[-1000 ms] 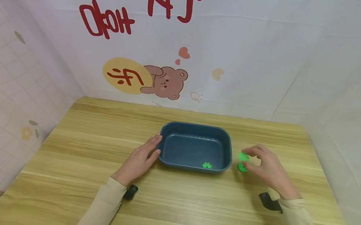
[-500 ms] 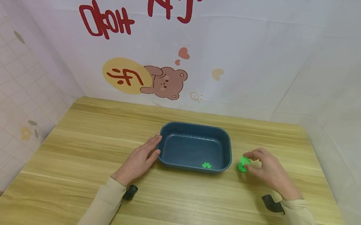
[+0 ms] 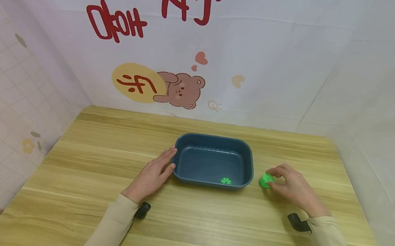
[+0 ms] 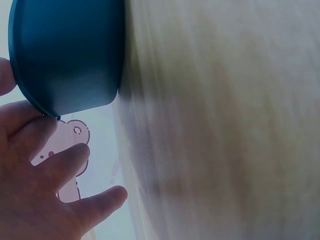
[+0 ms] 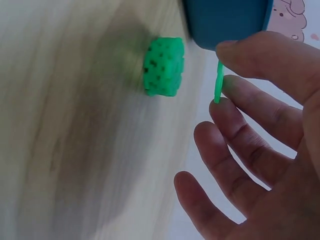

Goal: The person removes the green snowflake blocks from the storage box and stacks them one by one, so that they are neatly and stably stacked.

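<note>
My right hand (image 3: 290, 187) pinches a thin, bright green notched plastic disc (image 5: 219, 82) by its edges, thumb on one side and fingertips on the other. Just below it, a short stack of similar green discs (image 5: 162, 66) stands on the table; from the head view the held disc overlaps the stack. Left of them is a dark blue rectangular basin (image 3: 206, 163) with rounded corners. One more green disc (image 3: 226, 181) shows inside it, by the near wall. My left hand (image 3: 150, 178) rests with extended fingers against the basin's left rim.
The wood-grain table (image 3: 179, 229) meets a white printed curtain (image 3: 270, 65) at the back, with more white cloth along both sides. A black wrist mount (image 3: 298, 222) sits at the right cuff, another black mount (image 3: 142, 210) at the left.
My right hand has shifted slightly right, and the held disc has come down from above the stack to overlap it. The left hand and the basin have stayed put.
</note>
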The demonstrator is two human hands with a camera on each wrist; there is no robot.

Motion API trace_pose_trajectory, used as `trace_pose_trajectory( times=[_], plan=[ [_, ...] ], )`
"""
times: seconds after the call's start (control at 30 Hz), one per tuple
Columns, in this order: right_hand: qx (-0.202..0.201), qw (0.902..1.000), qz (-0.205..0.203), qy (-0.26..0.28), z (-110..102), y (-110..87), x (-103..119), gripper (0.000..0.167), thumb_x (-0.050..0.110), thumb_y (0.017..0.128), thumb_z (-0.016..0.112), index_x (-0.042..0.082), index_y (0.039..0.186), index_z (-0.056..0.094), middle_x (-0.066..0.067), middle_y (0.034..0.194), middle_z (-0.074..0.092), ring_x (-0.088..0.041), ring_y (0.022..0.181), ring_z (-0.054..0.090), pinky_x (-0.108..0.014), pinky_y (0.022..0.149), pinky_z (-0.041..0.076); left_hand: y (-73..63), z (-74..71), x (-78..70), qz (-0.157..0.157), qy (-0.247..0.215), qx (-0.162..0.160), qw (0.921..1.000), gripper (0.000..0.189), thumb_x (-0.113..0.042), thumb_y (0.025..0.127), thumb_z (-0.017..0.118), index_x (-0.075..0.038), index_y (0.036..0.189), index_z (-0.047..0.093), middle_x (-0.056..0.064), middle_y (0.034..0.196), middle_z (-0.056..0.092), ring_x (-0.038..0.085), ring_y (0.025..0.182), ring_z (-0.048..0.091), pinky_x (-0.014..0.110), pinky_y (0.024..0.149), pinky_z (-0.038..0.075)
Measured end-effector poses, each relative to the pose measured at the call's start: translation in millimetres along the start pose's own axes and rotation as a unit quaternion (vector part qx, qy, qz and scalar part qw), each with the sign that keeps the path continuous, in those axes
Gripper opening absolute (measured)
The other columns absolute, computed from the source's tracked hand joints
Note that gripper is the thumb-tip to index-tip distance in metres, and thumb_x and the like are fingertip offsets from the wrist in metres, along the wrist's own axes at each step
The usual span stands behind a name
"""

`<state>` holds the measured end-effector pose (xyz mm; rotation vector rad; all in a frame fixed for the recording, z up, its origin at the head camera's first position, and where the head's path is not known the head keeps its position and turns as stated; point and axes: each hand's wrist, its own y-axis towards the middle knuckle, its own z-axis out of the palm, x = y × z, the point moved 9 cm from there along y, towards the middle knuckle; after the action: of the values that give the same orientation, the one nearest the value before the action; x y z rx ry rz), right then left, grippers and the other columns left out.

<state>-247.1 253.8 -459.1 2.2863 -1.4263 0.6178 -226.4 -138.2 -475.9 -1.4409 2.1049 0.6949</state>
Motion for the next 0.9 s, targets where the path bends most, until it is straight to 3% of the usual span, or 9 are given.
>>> trace_pose_trajectory(
  times=[0.9],
  plan=[
    [0.048, 0.9988, 0.005, 0.001, 19, 5.7, -12, 0.026, 0.01, 0.091, 0.08, 0.003, 0.115, 0.075, -0.007, 0.111, 0.067, -0.029, 0.104, 0.065, -0.051, 0.091, 0.053, -0.1, 0.1, 0.6, 0.006, 0.004, -0.001, 1.0, 0.056, -0.03, 0.112, 0.049, -0.01, 0.162, 0.034, 0.004, 0.168, 0.028, 0.036, 0.153, 0.031, 0.058, 0.12, 0.029]
  ],
)
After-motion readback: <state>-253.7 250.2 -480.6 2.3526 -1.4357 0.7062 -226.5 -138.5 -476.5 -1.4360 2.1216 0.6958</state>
